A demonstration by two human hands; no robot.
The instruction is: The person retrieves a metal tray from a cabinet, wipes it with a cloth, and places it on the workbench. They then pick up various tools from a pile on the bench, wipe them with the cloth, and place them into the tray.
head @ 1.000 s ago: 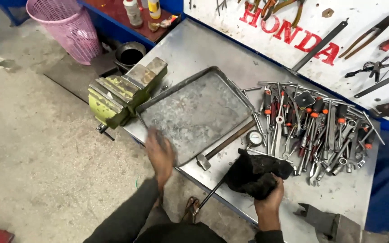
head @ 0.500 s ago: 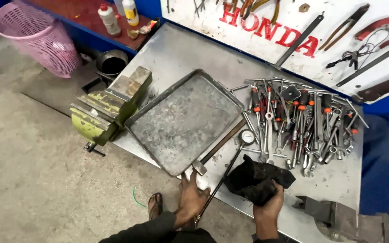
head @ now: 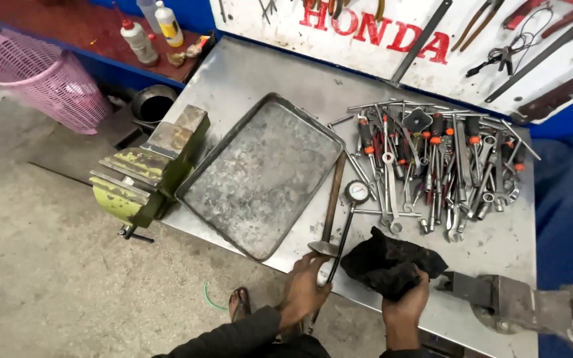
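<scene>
My left hand (head: 305,290) grips the black hose of a round-dial pressure gauge (head: 357,192) at the front edge of the steel workbench (head: 253,73), just below the head of a wooden-handled hammer (head: 330,212). My right hand (head: 404,306) clutches a crumpled black rag (head: 386,262) lying on the bench beside the gauge hose. An empty, stained metal tray (head: 260,176) lies to the left of the hammer.
A pile of screwdrivers, wrenches and pliers (head: 439,166) covers the bench's right half. A green vise (head: 144,176) is bolted at the left edge, a grey vise (head: 532,308) at the front right. A pink basket (head: 41,79), bottles (head: 139,41) and a tool board (head: 499,40) stand behind.
My left hand moved from the tray's front edge rightward to the gauge hose and took hold of it. My right hand stayed on the black rag.
</scene>
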